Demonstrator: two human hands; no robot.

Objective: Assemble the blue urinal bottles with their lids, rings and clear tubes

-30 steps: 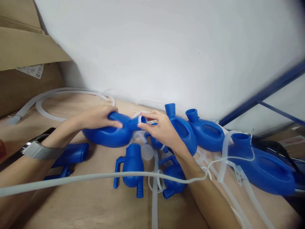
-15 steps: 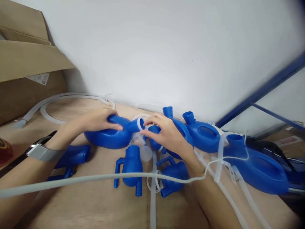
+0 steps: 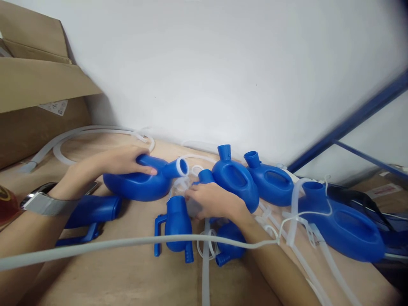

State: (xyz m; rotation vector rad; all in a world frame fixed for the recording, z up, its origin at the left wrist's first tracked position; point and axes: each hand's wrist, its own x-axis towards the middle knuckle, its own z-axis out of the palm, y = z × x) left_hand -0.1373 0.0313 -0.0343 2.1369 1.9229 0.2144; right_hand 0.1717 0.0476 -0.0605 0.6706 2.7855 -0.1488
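Observation:
My left hand is closed round the handle of a blue urinal bottle that lies on its side. Its neck points right, and a white ring sits at the mouth. My right hand is lower and to the right, its fingertips pinching at a translucent round cap that they partly cover. Close by are clear plastic pieces. A small blue jug-shaped part with a side handle is just in front. Another such part lies under my right forearm, partly hidden.
Several more blue bottles line the wall side. Translucent tubes run over the wooden table, and a white cord crosses in front. A cardboard box is at left, a blue metal frame at right.
My right hand has left the bottle's mouth and moved down to the translucent cap. The held bottle has shifted slightly left, the white ring staying at its mouth.

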